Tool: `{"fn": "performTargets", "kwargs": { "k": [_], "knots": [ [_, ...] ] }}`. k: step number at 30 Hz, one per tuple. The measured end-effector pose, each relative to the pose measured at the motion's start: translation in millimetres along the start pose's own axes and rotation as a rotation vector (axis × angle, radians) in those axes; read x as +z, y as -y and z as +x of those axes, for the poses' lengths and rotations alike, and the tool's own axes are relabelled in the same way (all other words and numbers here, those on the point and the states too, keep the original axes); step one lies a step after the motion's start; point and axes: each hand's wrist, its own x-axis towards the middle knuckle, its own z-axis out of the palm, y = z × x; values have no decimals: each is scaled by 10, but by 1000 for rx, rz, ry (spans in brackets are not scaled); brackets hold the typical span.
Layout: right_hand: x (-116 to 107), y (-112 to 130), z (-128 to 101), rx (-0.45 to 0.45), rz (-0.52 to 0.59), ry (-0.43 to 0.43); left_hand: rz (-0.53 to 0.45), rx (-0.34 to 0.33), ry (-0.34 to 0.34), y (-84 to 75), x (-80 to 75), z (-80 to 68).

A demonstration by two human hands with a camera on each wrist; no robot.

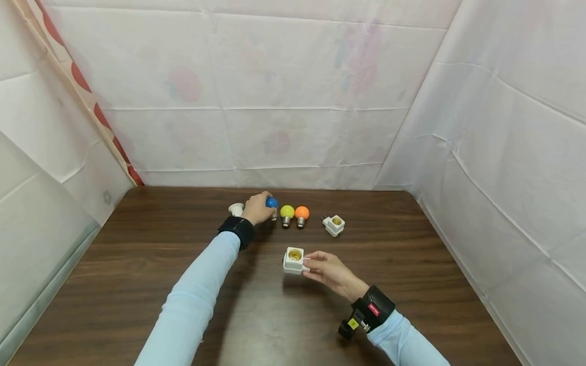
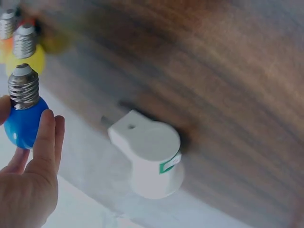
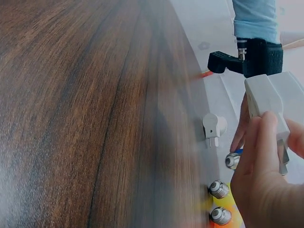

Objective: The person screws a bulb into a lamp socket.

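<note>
Tabletop (image 1: 137, 284) of dark wood carries everything. Right hand (image 1: 331, 272) pinches the white socket adapter (image 1: 293, 260) at its side near the middle of the table; it looks like light, stiff, smooth plastic, best held by the flat walls. Left hand (image 1: 257, 208) curls its fingers round the blue bulb (image 1: 272, 203) in the far row: small, probably fragile, best gripped on the globe. Yellow bulb (image 1: 287, 212) stands just beside it, crowding the grip; orange bulb (image 1: 301, 213) and two spare sockets (image 1: 334, 224) (image 1: 236, 209) lie near.
</note>
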Motion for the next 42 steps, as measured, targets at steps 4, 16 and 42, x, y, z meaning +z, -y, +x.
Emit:
{"fn": "performTargets", "kwargs": {
  "k": [4,16,42],
  "knots": [
    [18,28,32,0,-7,8,-20,61,-12,-69,-146,-95],
    [35,135,77,8,-9,-7,-12,338,-65,-472,-523,-593],
    [112,192,82,-11,-25,28,-1,668,-119,-666,-381,-1285]
  ]
}}
